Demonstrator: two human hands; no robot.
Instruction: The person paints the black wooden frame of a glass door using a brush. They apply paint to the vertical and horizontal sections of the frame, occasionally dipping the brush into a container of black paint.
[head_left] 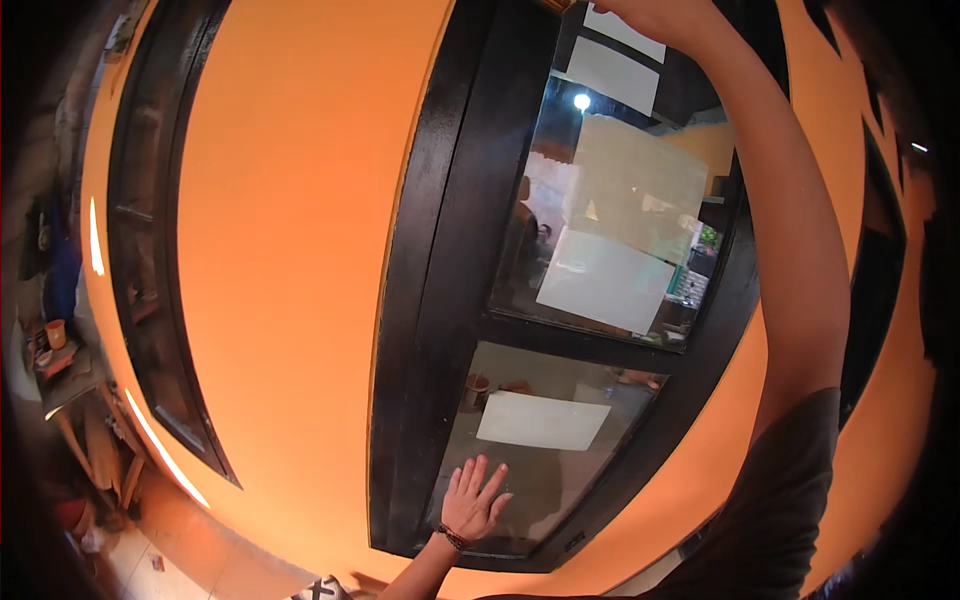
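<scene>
Head view: several paper sheets (602, 280) already cover the window (560, 480) panes; left hand (472, 502) rests flat, fingers spread, on bare lower glass, right hand (655, 15) reaches top, grip unclear.

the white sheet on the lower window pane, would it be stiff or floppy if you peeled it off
The white sheet looks thin and lies flat against the glass pane, so it is probably floppy and light. It would likely crease or tear easily. The left hand rests flat on the glass below it, not touching it.

black-framed glass window (560, 300); white paper sheets (605, 280) stuck on panes
</scene>
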